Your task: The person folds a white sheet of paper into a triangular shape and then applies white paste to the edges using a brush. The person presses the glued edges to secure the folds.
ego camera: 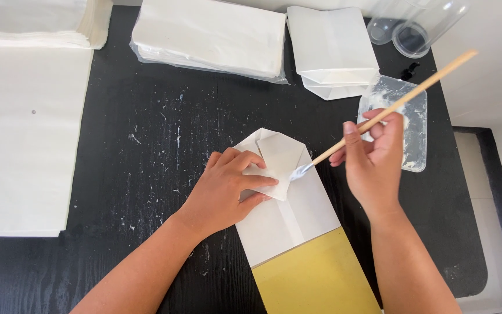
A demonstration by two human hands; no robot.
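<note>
A white paper bag [290, 224] with a yellow lower part lies flat on the black table [146, 145], its bottom folded into flaps at the far end. My left hand [228, 189] presses down on a folded flap [280, 157] with fingers spread over it. My right hand [373, 160] grips a long wooden-handled brush [390, 107]. The brush tip, wet with white glue, touches the flap's right edge just beyond my left fingertips.
A clear shallow tray [416, 125] smeared with white glue sits right of my right hand. Stacks of finished white bags [332, 49] and wrapped white paper [210, 35] lie at the far edge. Large white sheets [21, 139] cover the left. Clear plastic jars [413, 26] stand top right.
</note>
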